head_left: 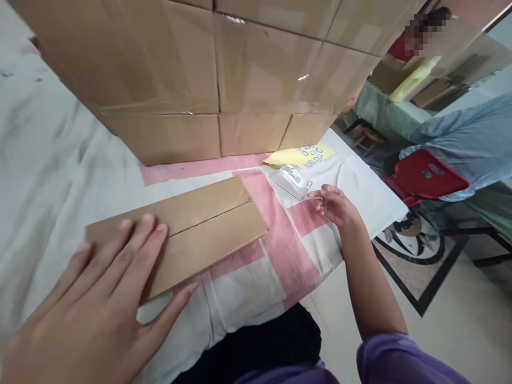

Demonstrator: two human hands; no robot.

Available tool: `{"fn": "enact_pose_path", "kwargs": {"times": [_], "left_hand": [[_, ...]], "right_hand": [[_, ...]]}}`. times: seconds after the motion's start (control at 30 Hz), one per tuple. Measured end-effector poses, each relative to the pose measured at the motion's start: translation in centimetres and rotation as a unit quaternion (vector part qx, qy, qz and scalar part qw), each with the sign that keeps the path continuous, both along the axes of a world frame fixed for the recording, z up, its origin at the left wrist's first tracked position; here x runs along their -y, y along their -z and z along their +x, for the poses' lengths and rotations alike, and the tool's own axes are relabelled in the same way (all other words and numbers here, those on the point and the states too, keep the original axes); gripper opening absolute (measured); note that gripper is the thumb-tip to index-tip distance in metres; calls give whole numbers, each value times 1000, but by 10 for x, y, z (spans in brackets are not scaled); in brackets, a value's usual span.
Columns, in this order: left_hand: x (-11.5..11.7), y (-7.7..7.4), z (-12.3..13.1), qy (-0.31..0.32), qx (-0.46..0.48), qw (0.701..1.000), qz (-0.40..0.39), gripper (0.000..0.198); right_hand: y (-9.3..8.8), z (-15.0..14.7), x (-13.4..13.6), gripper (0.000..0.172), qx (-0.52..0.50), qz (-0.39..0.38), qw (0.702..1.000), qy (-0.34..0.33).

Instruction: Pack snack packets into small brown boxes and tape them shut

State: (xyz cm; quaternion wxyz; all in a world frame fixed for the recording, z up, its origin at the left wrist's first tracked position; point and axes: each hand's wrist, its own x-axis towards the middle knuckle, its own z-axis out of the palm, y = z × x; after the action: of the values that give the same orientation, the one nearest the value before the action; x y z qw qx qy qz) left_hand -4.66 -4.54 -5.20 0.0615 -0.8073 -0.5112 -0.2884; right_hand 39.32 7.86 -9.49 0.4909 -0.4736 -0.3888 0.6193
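A flat closed cardboard box (212, 234) lies on the cloth-covered table, with a seam running along its top. My left hand (92, 298) rests on its left end, fingers spread flat and the thumb along the near edge. To the right of the box stands a small white tape dispenser (291, 180) with a shiny roll in it. Right beside its cutting end is my right hand (335, 205), thumb and fingertips drawn together in a pinch. Whatever sits between those fingertips is too small to make out.
Taped cardboard boxes (256, 74) form a stack behind the box. A yellow sheet of small labels (300, 156) lies at the stack's foot. Beyond the table's right edge are a red chair (428, 173), a yellow bottle (414, 82) on another table, and a person (400, 48).
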Motion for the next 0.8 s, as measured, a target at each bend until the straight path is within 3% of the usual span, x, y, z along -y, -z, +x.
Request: {"fn": "enact_pose_path", "kwargs": {"times": [0.1, 0.2, 0.3, 0.4, 0.47, 0.53, 0.7, 0.8], "left_hand": [[-12, 4, -41, 97, -36, 994, -37, 69], [-21, 2, -57, 156, -83, 983, 49, 73], [-17, -2, -33, 114, -123, 979, 112, 65], [-1, -3, 17, 18, -157, 976, 149, 52], [11, -2, 50, -77, -177, 968, 159, 53], [19, -6, 73, -116, -216, 960, 134, 62], [9, -39, 87, -64, -242, 968, -5, 95], [-8, -59, 84, -17, -249, 967, -46, 92]], "right_hand": [[-9, -12, 21, 40, 14, 3, 999, -34], [-22, -24, 41, 32, 48, 14, 997, -67], [-42, -37, 56, 26, 93, 25, 988, -122], [-69, -52, 62, 24, 142, 43, 976, -160], [-90, -67, 62, 24, 168, 60, 970, -164], [-112, -86, 60, 23, 186, 72, 963, -183], [-147, -139, 43, 23, 198, 51, 938, -279], [-148, -165, 26, 23, 198, 44, 926, -317]]}}
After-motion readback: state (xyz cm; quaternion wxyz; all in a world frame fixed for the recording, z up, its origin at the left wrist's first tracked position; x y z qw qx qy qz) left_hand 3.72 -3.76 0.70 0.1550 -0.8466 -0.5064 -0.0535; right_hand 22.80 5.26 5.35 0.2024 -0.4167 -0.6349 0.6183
